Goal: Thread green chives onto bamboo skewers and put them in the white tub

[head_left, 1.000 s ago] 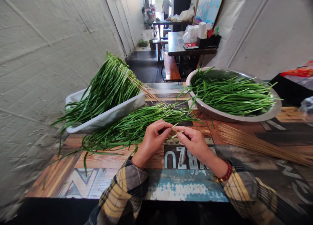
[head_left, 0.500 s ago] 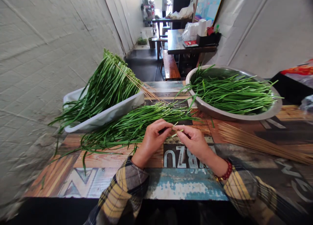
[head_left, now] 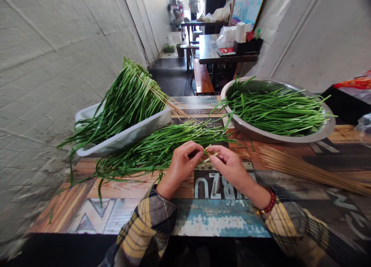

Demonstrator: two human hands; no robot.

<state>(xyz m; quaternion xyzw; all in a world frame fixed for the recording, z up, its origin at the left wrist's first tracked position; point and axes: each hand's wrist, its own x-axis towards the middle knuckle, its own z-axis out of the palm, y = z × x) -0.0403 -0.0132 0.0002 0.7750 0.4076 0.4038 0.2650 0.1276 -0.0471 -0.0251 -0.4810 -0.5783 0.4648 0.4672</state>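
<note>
My left hand (head_left: 187, 158) is closed in a pinch over the table, fingertips on garlic chives whose pale stem ends (head_left: 211, 157) stick out to the right. Almost touching it, my right hand (head_left: 230, 164) pinches what looks like a thin bamboo skewer (head_left: 206, 153); most of it is hidden by the fingers. Just beyond the left hand lies a loose heap of garlic chives (head_left: 150, 147). Farther left, skewered chives (head_left: 127, 93) lean in a white tray (head_left: 124, 142), bare skewer ends (head_left: 176, 107) poking out to the right.
A metal basin (head_left: 261, 134) of loose chives (head_left: 278, 110) stands at the back right. Bare skewers (head_left: 307, 168) lie in a bundle at the right. White walls flank the table (head_left: 220, 220). Beyond are a bench (head_left: 203, 79), other tables (head_left: 208, 48) and a standing person (head_left: 193, 5).
Both hands stay in almost the same place, with a slight shift of the fingertips around the stem ends. The person in the background has turned and moved slightly left.
</note>
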